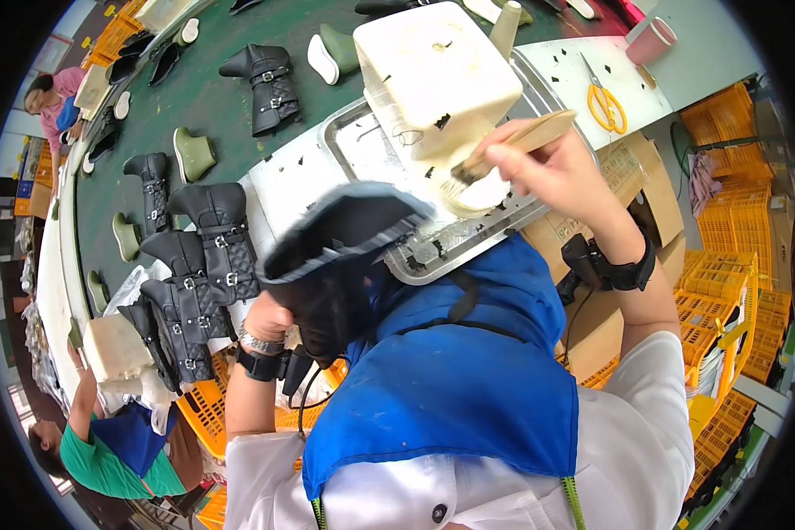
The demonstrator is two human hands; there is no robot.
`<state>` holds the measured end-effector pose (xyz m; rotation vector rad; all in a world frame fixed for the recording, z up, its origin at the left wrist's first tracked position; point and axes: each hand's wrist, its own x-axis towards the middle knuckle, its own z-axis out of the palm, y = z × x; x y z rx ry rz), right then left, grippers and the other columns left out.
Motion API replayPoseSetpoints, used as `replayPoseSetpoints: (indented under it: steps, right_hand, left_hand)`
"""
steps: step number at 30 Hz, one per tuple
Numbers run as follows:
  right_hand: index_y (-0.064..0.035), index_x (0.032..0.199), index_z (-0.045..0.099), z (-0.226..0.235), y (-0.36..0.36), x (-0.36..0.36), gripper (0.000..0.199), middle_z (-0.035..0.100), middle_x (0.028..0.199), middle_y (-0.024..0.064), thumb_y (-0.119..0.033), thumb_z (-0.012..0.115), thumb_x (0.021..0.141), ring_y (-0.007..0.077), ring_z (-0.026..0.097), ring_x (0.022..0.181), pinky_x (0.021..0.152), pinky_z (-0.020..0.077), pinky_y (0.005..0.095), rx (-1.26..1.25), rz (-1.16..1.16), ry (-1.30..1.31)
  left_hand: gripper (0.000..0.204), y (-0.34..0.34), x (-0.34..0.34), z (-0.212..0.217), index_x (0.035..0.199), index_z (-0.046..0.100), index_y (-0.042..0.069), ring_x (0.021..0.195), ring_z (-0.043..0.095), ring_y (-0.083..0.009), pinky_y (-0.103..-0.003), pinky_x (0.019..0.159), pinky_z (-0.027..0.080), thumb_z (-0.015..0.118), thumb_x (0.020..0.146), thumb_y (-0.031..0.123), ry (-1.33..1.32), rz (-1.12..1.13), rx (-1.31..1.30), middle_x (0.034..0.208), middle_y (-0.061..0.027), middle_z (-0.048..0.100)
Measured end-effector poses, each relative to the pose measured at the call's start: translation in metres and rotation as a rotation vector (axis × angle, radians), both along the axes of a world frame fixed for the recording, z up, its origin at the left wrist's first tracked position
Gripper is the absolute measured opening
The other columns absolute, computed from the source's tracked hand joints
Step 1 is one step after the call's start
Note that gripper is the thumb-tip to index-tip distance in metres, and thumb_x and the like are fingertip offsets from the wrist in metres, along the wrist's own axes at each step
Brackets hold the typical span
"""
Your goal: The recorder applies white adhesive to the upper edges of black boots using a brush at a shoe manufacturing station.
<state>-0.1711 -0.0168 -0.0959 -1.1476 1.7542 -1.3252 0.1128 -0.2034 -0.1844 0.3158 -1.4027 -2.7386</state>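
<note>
My left hand point(271, 320) is closed around a black boot point(327, 305), which is tilted with its wide opening facing up and is smeared by motion. In my right hand point(548, 172) I grip a brush point(539, 132) by its flat wooden handle. Its pale bristles touch the cream-coated mouth of a white plastic glue container point(437, 75). That container stands on a metal tray point(455, 272) spotted with dark scraps. Wide black bands circle both my wrists.
Several buckled black boots point(216, 234) stand at the left. Green boots point(194, 155) lie on the green conveyor belt point(212, 97). Yellow scissors point(607, 108) and a pink cup point(652, 41) are at the far right, with orange crates point(733, 221) below. Two co-workers point(124, 446) are at the left.
</note>
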Motion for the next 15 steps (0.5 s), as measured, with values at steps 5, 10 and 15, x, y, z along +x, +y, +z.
replayPoseSetpoints:
  steps: [5,10,15]
  right_hand:
    - [0.0007,0.086,0.061,-0.028,0.024,-0.021,0.015,0.060,0.069,0.0013,-0.014,0.061,0.082,0.0043,0.051,0.058,0.051,0.0429,0.0209,-0.002,-0.249,0.094]
    - [0.0012,0.081,0.062,-0.040,0.008,-0.014,0.017,0.060,0.064,0.0155,-0.015,0.063,0.077,0.0231,0.059,0.055,0.055,0.0455,0.0294,0.183,-0.109,0.361]
    - [0.0009,0.085,0.062,-0.041,0.000,-0.022,0.020,0.060,0.065,0.0164,-0.018,0.063,0.077,0.0307,0.059,0.059,0.057,0.0465,0.0335,0.251,-0.011,0.374]
  left_hand:
    - [0.109,-0.012,0.001,0.007,0.135,0.024,0.002,0.114,0.045,-0.0348,-0.046,0.097,0.039,0.070,0.057,0.064,0.037,0.561,-0.105,0.129,-0.0206,0.039]
    - [0.089,-0.020,0.005,0.013,0.137,0.022,0.006,0.121,0.036,-0.0311,-0.046,0.104,0.028,0.063,0.073,0.053,0.340,0.781,0.124,0.135,-0.0169,0.033]
    - [0.088,-0.026,-0.007,0.018,0.136,0.024,0.004,0.121,0.037,-0.0306,-0.044,0.103,0.030,0.062,0.073,0.053,0.401,0.828,0.199,0.134,-0.0166,0.035]
